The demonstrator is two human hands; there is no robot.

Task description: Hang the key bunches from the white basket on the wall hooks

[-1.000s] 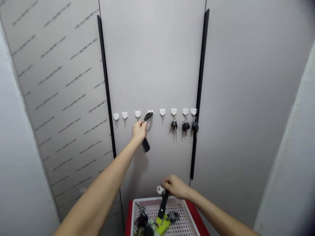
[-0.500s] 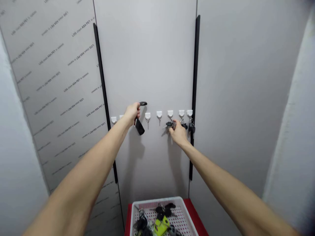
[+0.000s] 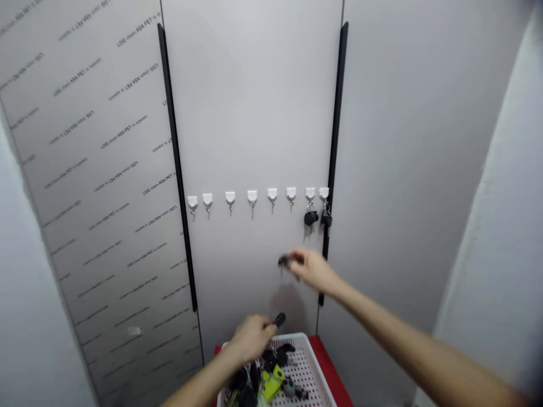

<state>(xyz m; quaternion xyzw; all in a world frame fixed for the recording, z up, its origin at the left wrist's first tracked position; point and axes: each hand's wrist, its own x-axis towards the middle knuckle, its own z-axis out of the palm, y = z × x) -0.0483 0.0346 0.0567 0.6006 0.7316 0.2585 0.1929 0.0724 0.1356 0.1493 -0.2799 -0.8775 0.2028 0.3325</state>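
A row of several white wall hooks (image 3: 251,197) runs across the grey panel. Only the two rightmost carry black key bunches (image 3: 317,216). My right hand (image 3: 313,268) is in mid-air below the hooks, closed on a black key bunch (image 3: 283,261); it is blurred by motion. My left hand (image 3: 251,337) is low over the white perforated basket (image 3: 311,364), closed on a black key fob (image 3: 279,320) that sticks out past the fingers. The basket holds several key bunches, among them one with a yellow-green tag (image 3: 271,382).
The basket rests on a red surface (image 3: 335,376). Black vertical strips (image 3: 333,158) edge the grey panel on both sides. A film-covered panel with printed lettering (image 3: 93,169) stands at the left. Plain grey walls close in on the right.
Both hands have come down from the hooks. The left has carried its black fob down to the basket. The right has taken a key bunch off a hook, which now hangs bare.
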